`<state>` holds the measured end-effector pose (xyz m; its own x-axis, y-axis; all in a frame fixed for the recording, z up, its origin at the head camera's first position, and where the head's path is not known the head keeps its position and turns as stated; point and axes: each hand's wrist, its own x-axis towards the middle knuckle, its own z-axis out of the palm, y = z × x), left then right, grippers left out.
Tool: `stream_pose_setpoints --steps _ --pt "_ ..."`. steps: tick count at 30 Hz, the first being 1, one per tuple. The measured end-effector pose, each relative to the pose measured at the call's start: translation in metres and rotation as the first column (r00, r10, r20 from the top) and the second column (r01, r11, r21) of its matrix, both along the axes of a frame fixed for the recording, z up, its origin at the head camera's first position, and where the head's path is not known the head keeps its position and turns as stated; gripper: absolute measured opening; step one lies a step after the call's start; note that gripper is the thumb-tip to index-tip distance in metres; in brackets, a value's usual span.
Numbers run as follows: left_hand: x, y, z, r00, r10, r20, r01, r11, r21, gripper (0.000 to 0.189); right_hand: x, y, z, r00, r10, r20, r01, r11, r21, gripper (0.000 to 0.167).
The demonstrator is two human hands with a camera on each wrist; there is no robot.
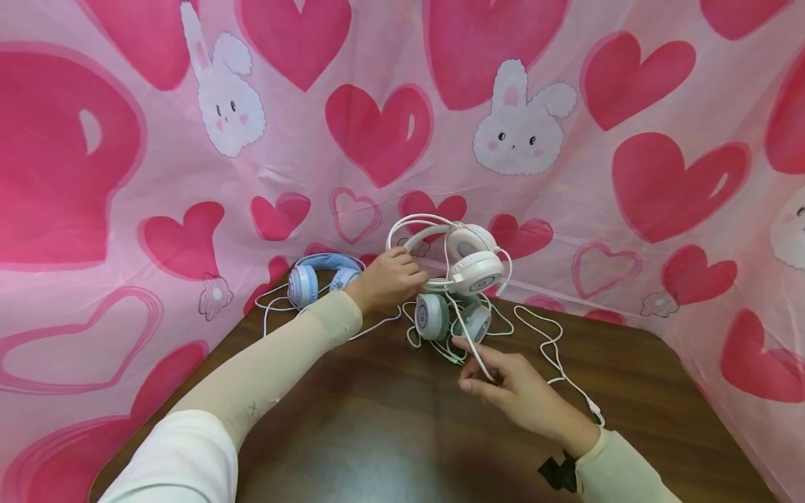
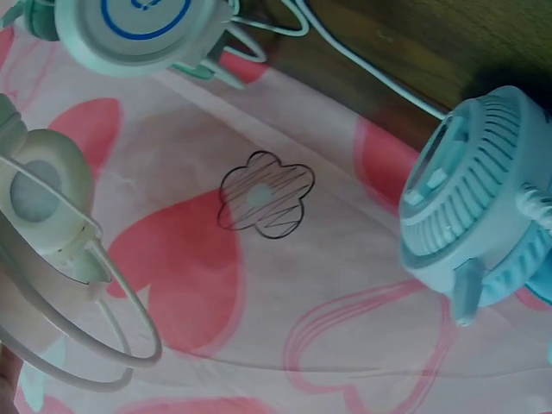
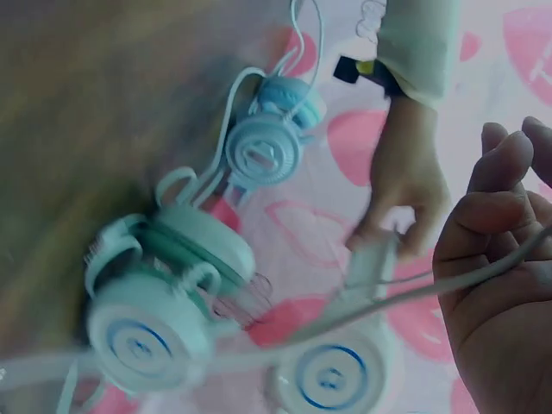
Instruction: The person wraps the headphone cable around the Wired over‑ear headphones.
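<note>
My left hand grips the headband of a pair of white headphones, holding them up above the table. Their ear cups point to the right. From them a white cable runs down to my right hand, which holds it with curled fingers. In the right wrist view the cable crosses the palm of that hand. Behind and below the held pair, white-and-green headphones lie on the table. The left wrist view catches the white headphones at its left edge.
Blue headphones with a looped white cord lie at the back left of the brown table. Another stretch of white cable with a connector lies at the right. A pink heart-and-rabbit cloth hangs around the table.
</note>
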<state>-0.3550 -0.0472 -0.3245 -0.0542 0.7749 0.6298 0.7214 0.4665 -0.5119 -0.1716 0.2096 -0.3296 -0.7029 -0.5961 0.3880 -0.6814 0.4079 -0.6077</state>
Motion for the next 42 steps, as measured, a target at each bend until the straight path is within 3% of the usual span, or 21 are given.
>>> stream_pose_setpoints --steps 10,15,21,32,37,42 --pt "-0.001 -0.009 -0.013 0.997 0.008 0.078 -0.005 0.999 -0.043 0.008 -0.023 0.011 0.053 0.985 -0.064 -0.157 0.089 0.984 0.157 0.052" --pt "0.002 -0.012 -0.017 0.997 -0.057 0.045 0.059 0.997 -0.044 0.008 -0.024 0.009 0.076 0.985 -0.062 -0.163 0.092 0.978 0.188 0.030" --pt "0.009 -0.012 -0.024 0.987 -0.160 -0.011 0.159 0.985 -0.060 0.009 -0.028 0.012 0.101 0.981 -0.010 -0.193 0.055 0.973 0.226 0.017" --pt "0.025 -0.014 -0.037 0.974 -0.213 -0.075 0.204 0.973 -0.110 0.017 -0.056 0.027 0.125 0.925 -0.044 -0.378 0.160 0.946 0.281 0.011" --pt "0.030 -0.015 -0.040 0.975 -0.212 -0.069 0.203 0.972 -0.118 0.019 -0.068 0.033 0.133 0.911 -0.077 -0.404 0.212 0.930 0.301 0.017" --pt "0.035 -0.018 -0.042 0.970 -0.220 -0.107 0.204 0.969 -0.143 0.016 -0.080 0.036 0.139 0.898 -0.086 -0.432 0.238 0.921 0.310 0.021"
